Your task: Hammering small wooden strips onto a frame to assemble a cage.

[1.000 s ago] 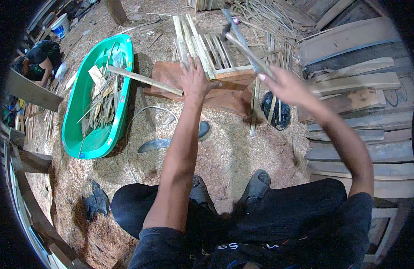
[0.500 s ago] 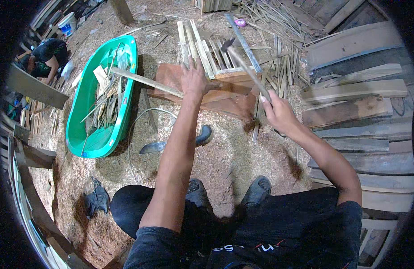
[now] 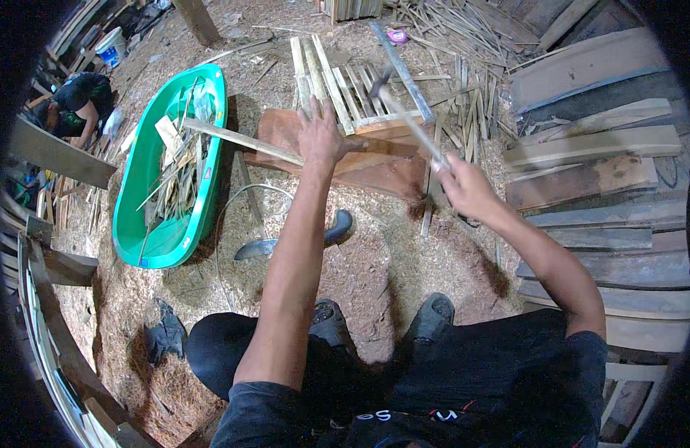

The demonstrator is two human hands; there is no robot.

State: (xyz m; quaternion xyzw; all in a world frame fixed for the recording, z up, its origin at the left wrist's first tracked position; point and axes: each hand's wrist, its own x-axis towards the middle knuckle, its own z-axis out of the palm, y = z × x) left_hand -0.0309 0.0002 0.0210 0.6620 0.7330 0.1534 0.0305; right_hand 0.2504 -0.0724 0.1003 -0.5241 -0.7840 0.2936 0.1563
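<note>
My left hand [image 3: 319,136] lies with fingers spread at the near ends of pale slats [image 3: 305,71] on a reddish-brown board [image 3: 274,134]. In my right hand [image 3: 464,187] is the long handle of a hammer [image 3: 420,131], slightly blurred. Its head is above a row of short slats [image 3: 345,93] joined to a crosspiece, right of my left hand. A grey metal bar [image 3: 396,63] lies along that row's right side. Below, a curved blade with a dark handle [image 3: 336,228] lies on the wood shavings, partly hidden by my left forearm.
A green plastic tub [image 3: 127,235] of scrap wood stands left, with a crouching person [image 3: 84,104] and white bucket [image 3: 110,52] beyond. A post [image 3: 196,19] stands at the back. Planks [image 3: 591,145] line the right; loose strips [image 3: 449,22] and a pink object [image 3: 396,36] lie behind.
My right hand and the hammer came down from their higher position a second ago, the head now nearer the slats. My left hand stays in about the same place.
</note>
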